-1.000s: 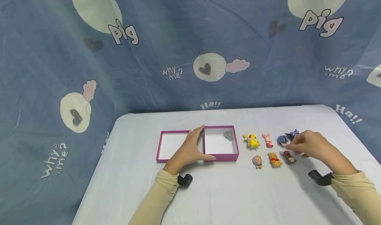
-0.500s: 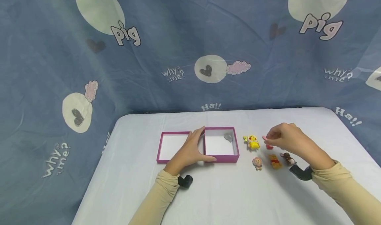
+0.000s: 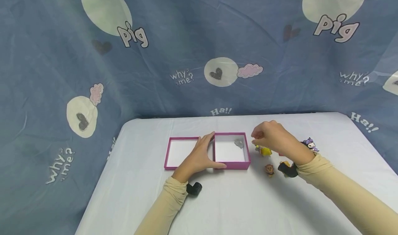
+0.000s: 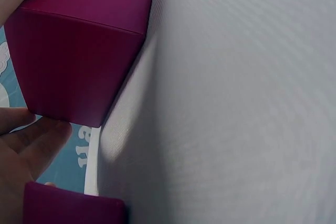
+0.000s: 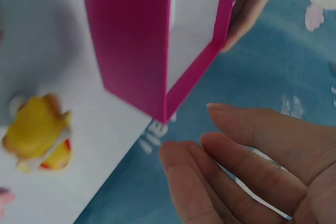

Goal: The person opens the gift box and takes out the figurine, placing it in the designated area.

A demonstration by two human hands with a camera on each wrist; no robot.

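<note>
My left hand point(image 3: 197, 158) grips the purple-edged open box point(image 3: 231, 165), thumb at the front wall and fingers at the back. The left wrist view shows its fingers point(image 4: 44, 142) at the box's magenta wall. Inside the box, a small grey translucent piece point(image 3: 239, 143) lies at the back right. My right hand point(image 3: 273, 138) hovers just right of the box, fingers loosely bent. In the right wrist view its thumb and fingers are apart with nothing visible between them. Below it lies a yellow figurine point(image 3: 265, 151), partly covered by the hand.
A shallow purple-edged lid point(image 3: 181, 138) lies left of the box. A small lion-like figurine point(image 3: 269, 170), an orange-yellow figurine point(image 3: 285, 165) partly behind the wrist mount, and a purple-and-white figurine point(image 3: 310, 144) lie to the right. The right forearm hides others.
My right hand has moved left from the figurines at the far right, over the pink one, to beside the box. The left hand stays on the box.
</note>
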